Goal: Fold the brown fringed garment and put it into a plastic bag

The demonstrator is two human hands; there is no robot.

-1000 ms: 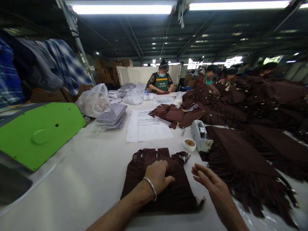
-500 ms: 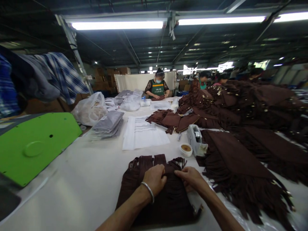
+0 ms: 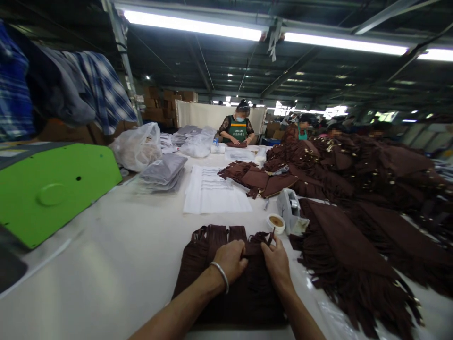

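Underneath both hands — folded brown fringed garment; fingers partly buried.

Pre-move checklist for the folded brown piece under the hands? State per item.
1. Left hand on the folded brown fringed garment: ok, it rests on the upper part, fingers curled into the cloth.
2. Right hand on the garment: ok, fingertips pinch the fringe at the top right edge.
3. Garment flat on the white table: ok, though the near edge is partly hidden by the forearms.
4. Fringe tidy at the top edge: not ok, strands splay unevenly.
5. Clearance from the tape roll and tape dispenser: ok, both sit apart, beyond the right hand.
6. Garment separate from the brown pile on the right: cannot tell, edges are dark.
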